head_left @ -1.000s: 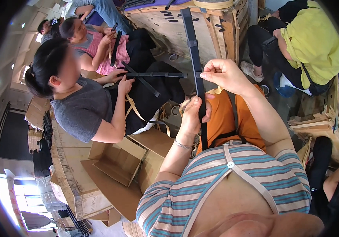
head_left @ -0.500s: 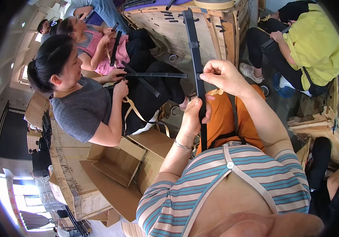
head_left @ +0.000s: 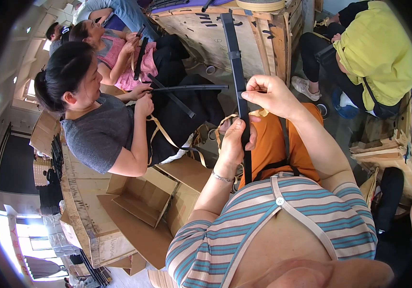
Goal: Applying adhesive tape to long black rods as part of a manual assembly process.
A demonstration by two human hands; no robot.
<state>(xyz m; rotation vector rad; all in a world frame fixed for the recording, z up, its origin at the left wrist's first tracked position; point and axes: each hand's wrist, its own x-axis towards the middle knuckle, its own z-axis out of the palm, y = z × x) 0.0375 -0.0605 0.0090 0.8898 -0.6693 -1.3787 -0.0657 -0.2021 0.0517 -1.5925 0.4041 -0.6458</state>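
Observation:
A long black strip [head_left: 235, 62] stands almost upright before me, with a band wrapped around its upper part. My left hand [head_left: 235, 139] is closed round its lower part, thumb on the front. At the strip's right edge, above the left hand, my right hand [head_left: 269, 97] pinches with thumb and index finger. What lies between those fingertips is too small to make out. Beige tape [head_left: 262, 113] shows behind the strip, just above my left hand, and a thin loop of it hangs left of the strip.
At my left, a person in a grey shirt [head_left: 101, 132] holds a black strip [head_left: 187, 88]. Open cardboard boxes [head_left: 141, 199] stand below. A wooden crate [head_left: 211, 41] is ahead, with a tape roll [head_left: 259, 5] on top. Another person in yellow [head_left: 381, 53] sits at the right.
My hands and the strip have barely moved. A loop of beige tape now shows left of the strip. The person in yellow has leaned further over.

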